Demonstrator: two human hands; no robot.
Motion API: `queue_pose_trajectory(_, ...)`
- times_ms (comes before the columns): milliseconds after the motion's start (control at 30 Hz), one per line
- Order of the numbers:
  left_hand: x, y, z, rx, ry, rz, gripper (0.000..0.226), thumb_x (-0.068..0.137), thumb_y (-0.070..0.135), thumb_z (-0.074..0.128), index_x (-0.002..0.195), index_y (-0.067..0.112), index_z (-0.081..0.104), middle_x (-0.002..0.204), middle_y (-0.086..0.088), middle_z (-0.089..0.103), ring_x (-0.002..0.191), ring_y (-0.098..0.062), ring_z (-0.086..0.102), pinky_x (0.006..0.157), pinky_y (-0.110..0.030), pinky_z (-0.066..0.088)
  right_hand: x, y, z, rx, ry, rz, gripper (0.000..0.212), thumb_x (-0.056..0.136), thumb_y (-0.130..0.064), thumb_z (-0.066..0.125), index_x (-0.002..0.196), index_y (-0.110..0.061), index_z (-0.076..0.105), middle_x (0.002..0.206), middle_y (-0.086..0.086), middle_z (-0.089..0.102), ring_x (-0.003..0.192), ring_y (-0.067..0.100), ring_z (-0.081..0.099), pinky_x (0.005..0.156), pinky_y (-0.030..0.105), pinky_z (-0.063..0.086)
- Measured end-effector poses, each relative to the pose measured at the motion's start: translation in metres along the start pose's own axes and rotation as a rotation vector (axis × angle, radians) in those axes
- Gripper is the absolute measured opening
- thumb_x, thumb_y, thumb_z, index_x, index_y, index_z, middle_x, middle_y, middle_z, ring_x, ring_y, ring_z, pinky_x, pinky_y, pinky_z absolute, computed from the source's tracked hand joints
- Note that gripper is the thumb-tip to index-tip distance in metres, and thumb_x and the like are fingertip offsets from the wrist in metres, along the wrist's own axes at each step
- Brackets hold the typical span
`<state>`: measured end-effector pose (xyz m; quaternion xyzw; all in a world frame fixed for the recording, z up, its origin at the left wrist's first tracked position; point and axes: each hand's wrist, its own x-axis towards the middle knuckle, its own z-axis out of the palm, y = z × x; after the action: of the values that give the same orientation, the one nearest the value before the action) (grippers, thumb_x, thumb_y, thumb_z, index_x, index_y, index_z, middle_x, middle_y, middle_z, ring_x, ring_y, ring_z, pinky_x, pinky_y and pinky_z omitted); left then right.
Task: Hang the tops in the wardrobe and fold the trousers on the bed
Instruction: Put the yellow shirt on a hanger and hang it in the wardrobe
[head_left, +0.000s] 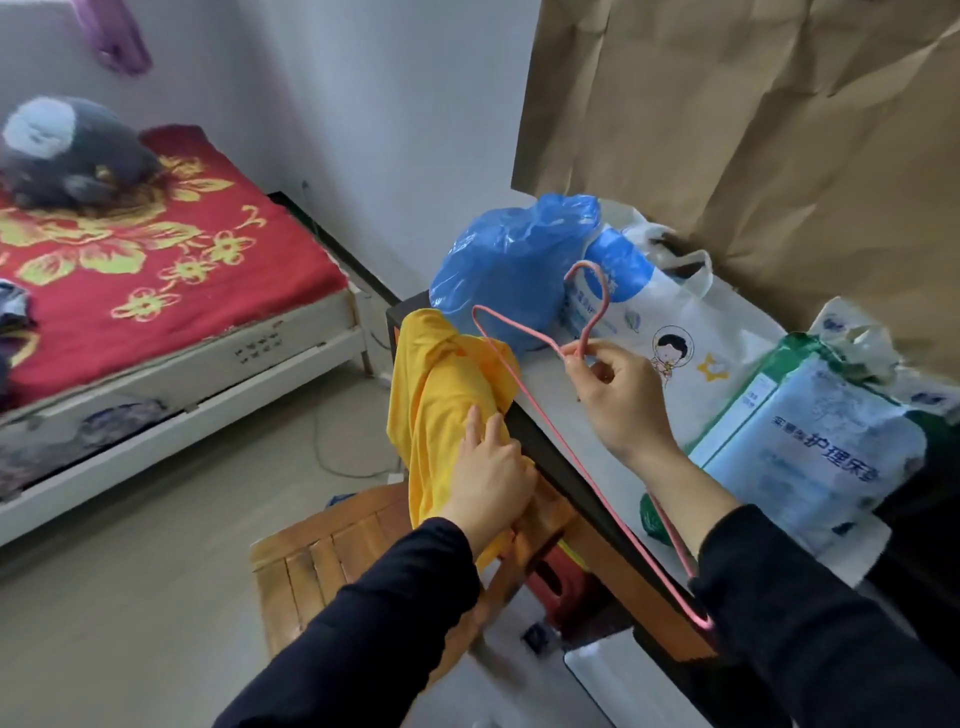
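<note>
My right hand (618, 400) pinches the pink wire hanger (605, 304) at its neck, its long bar slanting from my right sleeve toward the yellow top (441, 374), draped over the table edge (550, 452) and gripped by my left hand (488, 478).

**Head view (single camera).** Worn on the person's head, the wide-angle lens faces forward and steeply down over the corner of a table (540, 395). Both sleeves (374, 623) enter from the bottom edge. The left hand (488, 467), gripping a yellow garment (441, 374), and the right hand (623, 400), pinching a pink hanger (605, 299), lie nearest, at centre. The bed (208, 270) sits farther off at left, above the floor (156, 597). Creased brown paper (753, 130) fills the upper right.
</note>
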<state>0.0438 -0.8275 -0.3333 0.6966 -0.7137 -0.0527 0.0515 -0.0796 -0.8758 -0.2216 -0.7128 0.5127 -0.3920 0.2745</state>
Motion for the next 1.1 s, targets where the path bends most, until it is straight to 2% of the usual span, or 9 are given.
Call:
queue_pose_trajectory(67, 0.003, 0.006, -0.004, 0.139, -0.027, 0.057, 0.026, 0.089, 0.017, 0.048, 0.093, 0.012, 0.074, 0.098, -0.008, 0.066, 0.126, -0.038, 0.038, 0.114, -0.060, 0.004, 0.005, 0.003, 0.001, 0.010, -0.027, -0.028, 0.014, 0.094, -0.024, 0.057, 0.092, -0.020, 0.071, 0.052, -0.007, 0.049, 0.054, 0.010, 0.049, 0.055, 0.021, 0.038)
queue_pose_trajectory(133, 0.003, 0.007, -0.013, 0.072, -0.034, 0.000, 0.025, 0.091, 0.010, 0.046, 0.099, 0.010, 0.070, 0.103, -0.010, 0.063, 0.122, -0.036, 0.040, 0.115, -0.055, 0.011, 0.009, 0.005, 0.001, 0.026, -0.052, -0.058, 0.014, 0.095, -0.025, 0.057, 0.090, -0.022, 0.070, 0.053, -0.008, 0.050, 0.054, 0.007, 0.049, 0.052, 0.013, 0.035)
queue_pose_trajectory(233, -0.001, -0.011, -0.041, -0.492, 0.100, -0.243, 0.019, 0.098, 0.010, 0.038, 0.097, 0.006, 0.057, 0.100, -0.013, 0.062, 0.103, -0.033, 0.055, 0.088, -0.038, 0.042, 0.015, 0.010, 0.003, 0.036, -0.072, -0.075, 0.014, 0.095, -0.025, 0.056, 0.090, -0.023, 0.068, 0.058, -0.010, 0.054, 0.057, 0.006, 0.051, 0.054, 0.013, 0.035)
queue_pose_trajectory(300, -0.008, -0.027, -0.067, -0.729, 0.153, -0.371, 0.024, 0.102, 0.019, 0.037, 0.086, 0.009, 0.053, 0.082, -0.006, 0.059, 0.078, -0.024, 0.055, 0.066, -0.033, 0.041, 0.017, 0.008, 0.008, 0.045, -0.079, -0.081, 0.015, 0.096, -0.026, 0.055, 0.093, -0.020, 0.069, 0.060, -0.010, 0.054, 0.056, 0.008, 0.050, 0.055, 0.019, 0.038)
queue_pose_trajectory(500, -0.036, -0.060, -0.140, -1.173, 0.378, -0.432, 0.029, 0.102, 0.026, 0.041, 0.083, 0.009, 0.055, 0.069, -0.007, 0.042, 0.066, -0.021, 0.041, 0.062, -0.035, 0.037, 0.021, -0.035, 0.024, 0.219, -0.204, -0.117, 0.009, 0.101, -0.025, 0.046, 0.102, -0.024, 0.055, 0.058, -0.005, 0.047, 0.045, 0.009, 0.046, 0.048, 0.028, 0.042)
queue_pose_trajectory(667, -0.073, -0.089, -0.208, -1.260, 0.569, -0.385, 0.026, 0.103, 0.022, 0.041, 0.084, 0.009, 0.052, 0.064, -0.005, 0.040, 0.065, -0.023, 0.038, 0.065, -0.040, 0.036, 0.023, -0.099, 0.025, 0.373, -0.384, -0.115, 0.012, 0.099, -0.019, 0.050, 0.099, -0.025, 0.060, 0.047, -0.009, 0.050, 0.036, 0.004, 0.041, 0.039, 0.020, 0.032)
queue_pose_trajectory(767, -0.102, -0.114, -0.248, -1.296, 0.657, -0.383, 0.029, 0.103, 0.023, 0.041, 0.082, 0.009, 0.054, 0.065, -0.009, 0.046, 0.059, -0.023, 0.044, 0.061, -0.036, 0.042, 0.006, -0.141, 0.020, 0.406, -0.578, -0.176, 0.007, 0.094, -0.028, 0.060, 0.099, -0.027, 0.065, 0.067, -0.008, 0.063, 0.041, 0.000, 0.050, 0.038, 0.018, 0.038)
queue_pose_trajectory(933, -0.160, -0.153, -0.300, -1.394, 0.800, -0.355, 0.028, 0.103, 0.016, 0.040, 0.084, 0.005, 0.057, 0.063, -0.004, 0.055, 0.055, -0.012, 0.054, 0.058, -0.026, 0.051, -0.039, -0.194, 0.053, 0.346, -0.827, -0.329, 0.060, 0.066, -0.049, 0.070, 0.121, -0.032, 0.053, 0.079, -0.026, 0.060, 0.071, -0.010, 0.061, 0.059, 0.012, 0.050)
queue_pose_trajectory(1100, -0.229, -0.204, -0.319, -1.243, 0.897, -0.479, 0.029, 0.102, 0.018, 0.042, 0.081, 0.009, 0.059, 0.071, -0.007, 0.056, 0.061, -0.015, 0.056, 0.058, -0.025, 0.053, -0.076, -0.242, 0.123, 0.275, -0.780, -0.535, 0.061, 0.068, -0.045, 0.081, 0.116, -0.016, 0.057, 0.100, -0.004, 0.066, 0.092, 0.016, 0.067, 0.075, 0.039, 0.060)
